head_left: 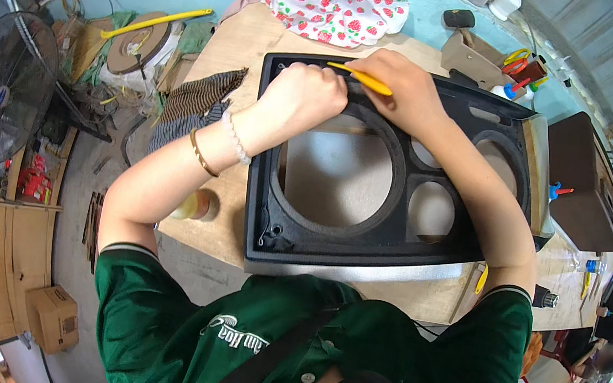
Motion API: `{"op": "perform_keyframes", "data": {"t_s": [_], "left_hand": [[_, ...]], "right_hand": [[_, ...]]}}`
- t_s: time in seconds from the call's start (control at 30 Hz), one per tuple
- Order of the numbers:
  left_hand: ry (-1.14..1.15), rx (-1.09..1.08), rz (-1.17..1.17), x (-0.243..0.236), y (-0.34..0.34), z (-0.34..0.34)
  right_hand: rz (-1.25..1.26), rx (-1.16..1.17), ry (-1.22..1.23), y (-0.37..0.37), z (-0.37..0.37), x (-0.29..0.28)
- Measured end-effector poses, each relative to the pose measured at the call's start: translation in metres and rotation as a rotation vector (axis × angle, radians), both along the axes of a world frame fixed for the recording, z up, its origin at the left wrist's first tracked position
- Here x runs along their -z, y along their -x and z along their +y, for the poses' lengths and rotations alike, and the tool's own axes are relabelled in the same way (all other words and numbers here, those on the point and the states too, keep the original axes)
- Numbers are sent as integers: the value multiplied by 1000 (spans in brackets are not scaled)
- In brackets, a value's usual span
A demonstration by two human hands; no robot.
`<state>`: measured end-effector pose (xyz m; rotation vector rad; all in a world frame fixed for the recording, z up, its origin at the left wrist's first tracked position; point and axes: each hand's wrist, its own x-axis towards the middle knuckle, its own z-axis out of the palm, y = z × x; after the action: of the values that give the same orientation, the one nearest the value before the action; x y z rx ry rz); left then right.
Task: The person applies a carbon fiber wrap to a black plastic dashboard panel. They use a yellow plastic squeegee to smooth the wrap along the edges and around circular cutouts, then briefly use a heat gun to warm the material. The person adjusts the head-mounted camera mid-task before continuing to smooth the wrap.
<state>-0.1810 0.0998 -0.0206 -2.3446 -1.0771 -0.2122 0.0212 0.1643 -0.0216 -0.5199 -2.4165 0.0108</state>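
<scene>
A black-covered speaker cabinet (pixel 267 240) lies on the wooden table in front of me, with one large round opening and several smaller ones in its face. My right hand (pixel 405 91) is closed around a yellow cutter (pixel 373 82) over the cabinet's far edge. Close beside it, my left hand (pixel 311 95) is curled into a fist against the black covering near the far left corner. Whatever its fingers pinch is hidden beneath them. Loose folds of black covering show at the near left corner.
A strawberry-print cloth (pixel 339 2) lies at the far side of the table (pixel 226 37). Striped fabric (pixel 197 104) and a jar (pixel 197 204) are on the left. A tool box (pixel 477 58), a brown cabinet (pixel 582 177) and another yellow cutter (pixel 482 279) lie right. A fan (pixel 4 95) stands left.
</scene>
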Motion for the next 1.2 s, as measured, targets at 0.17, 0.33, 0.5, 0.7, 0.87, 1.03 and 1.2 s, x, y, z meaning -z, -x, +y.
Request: {"op": "perform_keyframes", "data": {"t_s": [0.17, 0.33, 0.5, 0.7, 0.87, 1.03, 1.2], "left_hand": [[205, -142, -301, -2, 10, 5], [296, -273, -427, 2, 15, 8], [354, -308, -581, 0, 14, 7], [279, -352, -837, 0, 25, -4], [318, -238, -1290, 23, 48, -4], [863, -145, -1889, 45, 51, -7], [833, -189, -1901, 40, 46, -9]], "right_hand": [[-51, 3, -63, 6, 1, 0], [33, -66, -77, 8, 5, 4], [71, -69, -62, 10, 6, 12], [90, -61, -61, 12, 7, 17], [46, -48, -48, 10, 7, 16], [10, -51, -58, 12, 5, 13], [-25, -28, -119, 15, 3, 11]]}}
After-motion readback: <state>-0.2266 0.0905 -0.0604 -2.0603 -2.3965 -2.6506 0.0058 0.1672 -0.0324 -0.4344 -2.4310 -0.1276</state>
